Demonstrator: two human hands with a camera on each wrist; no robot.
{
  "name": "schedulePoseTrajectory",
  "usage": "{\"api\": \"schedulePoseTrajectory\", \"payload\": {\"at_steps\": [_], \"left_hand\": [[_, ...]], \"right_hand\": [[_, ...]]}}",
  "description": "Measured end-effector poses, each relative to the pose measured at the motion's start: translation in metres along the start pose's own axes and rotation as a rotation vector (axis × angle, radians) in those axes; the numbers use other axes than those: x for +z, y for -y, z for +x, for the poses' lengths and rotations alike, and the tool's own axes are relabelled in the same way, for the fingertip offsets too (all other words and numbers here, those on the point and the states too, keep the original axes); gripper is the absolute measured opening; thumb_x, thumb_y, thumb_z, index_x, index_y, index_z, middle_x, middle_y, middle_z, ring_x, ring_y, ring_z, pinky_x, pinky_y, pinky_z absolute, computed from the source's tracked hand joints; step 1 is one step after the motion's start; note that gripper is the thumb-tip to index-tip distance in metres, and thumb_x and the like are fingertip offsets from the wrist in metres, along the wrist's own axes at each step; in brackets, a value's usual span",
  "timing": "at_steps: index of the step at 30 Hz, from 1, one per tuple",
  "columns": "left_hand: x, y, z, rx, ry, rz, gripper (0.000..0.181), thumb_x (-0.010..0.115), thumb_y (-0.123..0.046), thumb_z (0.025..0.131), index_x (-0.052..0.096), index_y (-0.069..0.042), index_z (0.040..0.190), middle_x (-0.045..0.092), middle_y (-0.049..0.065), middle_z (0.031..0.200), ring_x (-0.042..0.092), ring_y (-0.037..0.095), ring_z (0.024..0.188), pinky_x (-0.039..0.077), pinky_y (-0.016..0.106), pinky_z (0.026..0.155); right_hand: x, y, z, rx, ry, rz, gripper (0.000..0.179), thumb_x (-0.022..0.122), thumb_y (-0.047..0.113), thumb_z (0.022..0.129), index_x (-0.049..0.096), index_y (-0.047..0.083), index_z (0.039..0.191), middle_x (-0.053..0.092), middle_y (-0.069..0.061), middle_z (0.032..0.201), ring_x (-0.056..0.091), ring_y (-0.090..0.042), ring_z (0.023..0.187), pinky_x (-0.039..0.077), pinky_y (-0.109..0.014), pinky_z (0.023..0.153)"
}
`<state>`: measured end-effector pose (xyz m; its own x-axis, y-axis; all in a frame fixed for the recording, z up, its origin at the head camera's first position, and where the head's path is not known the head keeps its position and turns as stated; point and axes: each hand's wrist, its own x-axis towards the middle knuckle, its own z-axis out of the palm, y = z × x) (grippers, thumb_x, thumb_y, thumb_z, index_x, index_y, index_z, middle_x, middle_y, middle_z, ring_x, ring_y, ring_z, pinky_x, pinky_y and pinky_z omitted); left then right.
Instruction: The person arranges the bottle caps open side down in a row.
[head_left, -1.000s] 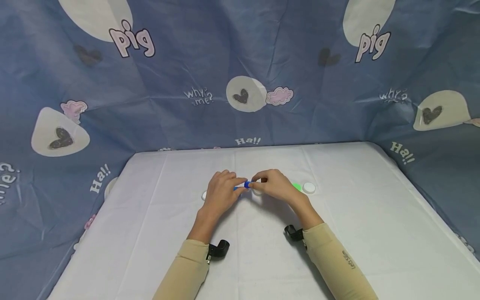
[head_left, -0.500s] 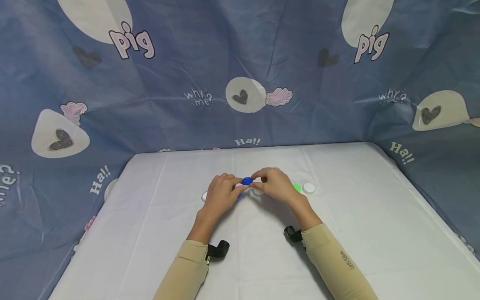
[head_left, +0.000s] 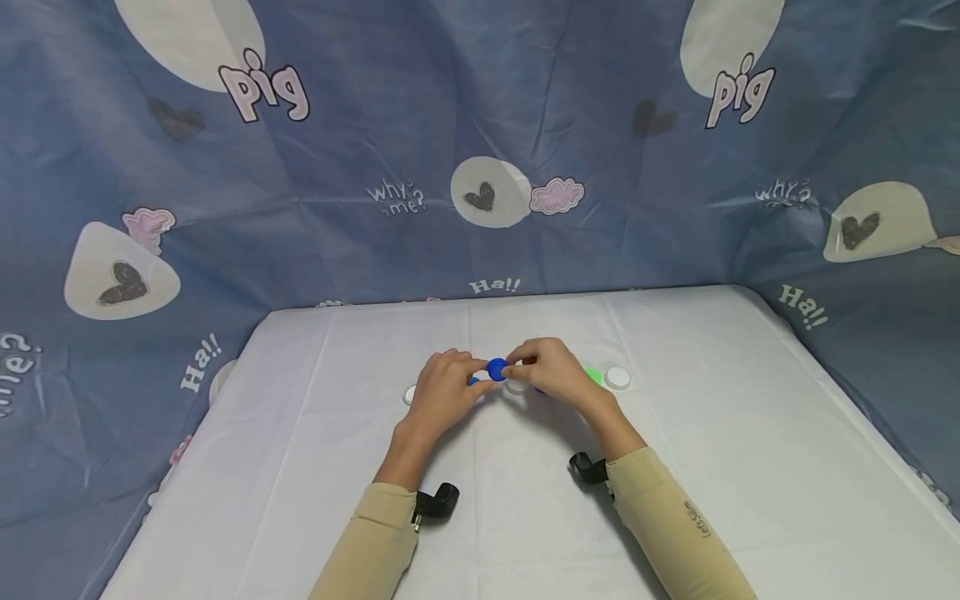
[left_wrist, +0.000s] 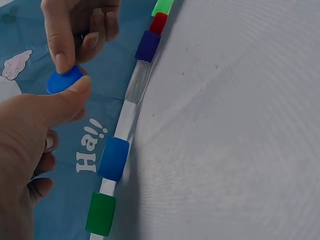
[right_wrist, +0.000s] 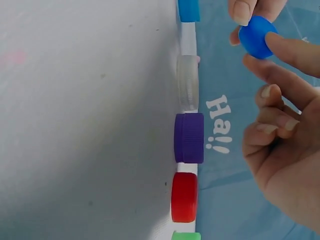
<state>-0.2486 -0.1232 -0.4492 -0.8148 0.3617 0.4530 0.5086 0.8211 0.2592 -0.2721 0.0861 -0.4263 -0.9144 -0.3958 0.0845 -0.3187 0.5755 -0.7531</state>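
A round blue bottle cap (head_left: 497, 369) is held up above the table between my two hands, its flat face turned toward the head camera. My left hand (head_left: 444, 390) pinches one side between thumb and fingertip; the left wrist view shows that thumb along the rim of the blue cap (left_wrist: 63, 82). From the opposite side my right hand (head_left: 551, 371) pinches the same cap, thumb on its face in the right wrist view, with the other fingers loosely curled. Below the hands, a light blue cap (left_wrist: 113, 158) and a clear cap (right_wrist: 188, 82) stand on the table.
The row continues with a green cap (left_wrist: 101, 214), a purple cap (right_wrist: 189, 138), a red cap (right_wrist: 184, 197), a light green cap (head_left: 593, 376) and a white cap (head_left: 618, 377) on the white-covered table (head_left: 360, 467). Another white cap (head_left: 408, 394) lies left. A blue printed cloth (head_left: 645, 225) hangs behind.
The blue cap has turned between the fingers, from edge-on to showing its round face. Both hands stay in nearly the same place, with small finger shifts.
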Motion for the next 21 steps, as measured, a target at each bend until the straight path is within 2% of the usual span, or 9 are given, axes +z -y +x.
{"api": "schedulePoseTrajectory", "payload": {"at_steps": [3, 8, 14, 19, 21], "left_hand": [[-0.0015, -0.0004, -0.0007, 0.008, -0.020, 0.008, 0.031, 0.082, -0.041, 0.079, 0.079, -0.021, 0.103, 0.052, -0.008, 0.063, 0.041, 0.010, 0.065, 0.037, 0.030, 0.067], [-0.0041, -0.0019, -0.0011, 0.036, -0.070, 0.010, 0.043, 0.083, -0.039, 0.077, 0.074, -0.026, 0.117, 0.056, -0.009, 0.066, 0.041, 0.009, 0.066, 0.037, 0.030, 0.069], [-0.0058, -0.0044, -0.0016, 0.079, -0.098, -0.003, 0.042, 0.085, -0.033, 0.077, 0.075, -0.026, 0.117, 0.055, -0.008, 0.066, 0.042, 0.010, 0.067, 0.038, 0.031, 0.069], [-0.0074, -0.0045, -0.0018, 0.070, -0.093, -0.004, 0.041, 0.084, -0.033, 0.077, 0.075, -0.025, 0.116, 0.061, -0.006, 0.070, 0.044, 0.011, 0.067, 0.041, 0.031, 0.070], [-0.0081, -0.0045, -0.0014, 0.062, -0.089, -0.012, 0.042, 0.084, -0.034, 0.077, 0.075, -0.024, 0.117, 0.062, -0.006, 0.070, 0.044, 0.011, 0.067, 0.041, 0.031, 0.071]], "right_hand": [[-0.0011, 0.0005, -0.0002, 0.026, 0.030, 0.063, 0.018, 0.073, 0.030, 0.088, 0.079, 0.017, 0.098, 0.074, -0.001, 0.095, 0.062, -0.015, 0.080, 0.050, -0.030, 0.069], [-0.0037, 0.0008, -0.0012, 0.048, 0.061, 0.100, 0.017, 0.070, 0.033, 0.089, 0.079, 0.020, 0.092, 0.075, 0.000, 0.094, 0.064, -0.015, 0.087, 0.050, -0.032, 0.077], [-0.0045, -0.0009, -0.0008, 0.062, 0.089, 0.096, 0.022, 0.068, 0.035, 0.090, 0.079, 0.018, 0.096, 0.076, -0.001, 0.098, 0.064, -0.016, 0.091, 0.050, -0.031, 0.080], [-0.0040, -0.0006, 0.0003, 0.068, 0.094, 0.082, 0.023, 0.068, 0.036, 0.090, 0.079, 0.018, 0.100, 0.076, -0.001, 0.101, 0.065, -0.016, 0.094, 0.050, -0.031, 0.082], [-0.0045, 0.0003, -0.0005, 0.065, 0.084, 0.070, 0.025, 0.068, 0.037, 0.090, 0.079, 0.017, 0.103, 0.075, -0.001, 0.099, 0.064, -0.015, 0.088, 0.050, -0.031, 0.077]]}}
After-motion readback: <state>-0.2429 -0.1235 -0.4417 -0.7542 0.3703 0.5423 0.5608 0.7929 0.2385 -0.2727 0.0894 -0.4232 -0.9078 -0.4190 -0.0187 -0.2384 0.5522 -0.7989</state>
